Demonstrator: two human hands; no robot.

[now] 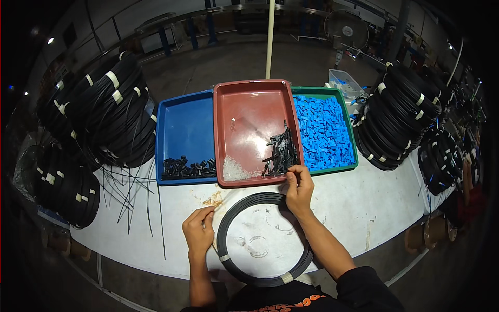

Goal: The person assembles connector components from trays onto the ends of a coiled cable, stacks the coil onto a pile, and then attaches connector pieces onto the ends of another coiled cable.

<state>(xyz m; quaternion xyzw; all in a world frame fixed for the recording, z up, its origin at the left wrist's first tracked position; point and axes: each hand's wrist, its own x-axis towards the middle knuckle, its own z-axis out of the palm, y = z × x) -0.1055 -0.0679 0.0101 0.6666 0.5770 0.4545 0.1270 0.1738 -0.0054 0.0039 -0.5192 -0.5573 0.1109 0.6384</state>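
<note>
A coil of black cable point(224, 229), bound with pale tape, lies near the table's front edge between my forearms. My left hand point(198, 231) is closed in a pinch just left of the coil; what its fingertips hold is too small to name. Above the coil's far right side, my right hand point(300, 193) is pinched at the front rim of the red tray point(249, 114). Its fingertips are beside slender black pieces point(282, 151), and I cannot make out what they hold. Small clear pieces point(236, 170) lie in the same tray's front left corner.
A blue tray point(184, 125) with short black pieces stands left of the red one. On the right, a green tray point(349, 132) holds many blue connectors point(322, 132). Tall stacks of cable coils point(112, 114) flank the trays. Loose cable ends point(127, 190) trail over the table's left side.
</note>
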